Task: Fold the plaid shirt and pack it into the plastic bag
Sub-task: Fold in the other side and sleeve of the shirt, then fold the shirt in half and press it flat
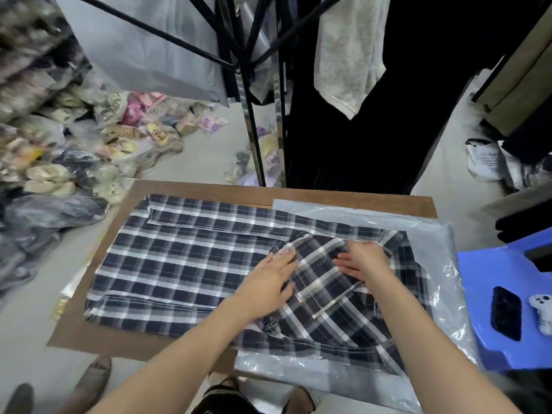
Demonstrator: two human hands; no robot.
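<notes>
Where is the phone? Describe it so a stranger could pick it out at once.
Look right of the brown table to the blue stool. Two small things lie on its top, side by side. The phone is the one nearer the table: flat, black and glossy, unlike the lumpy white toy beside it.

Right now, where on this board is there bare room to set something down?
Bare board shows at the near-left corner below the plaid shirt and in a strip along its far edge. Right side crowded: plastic bag, shirt, left hand, right hand.
</notes>
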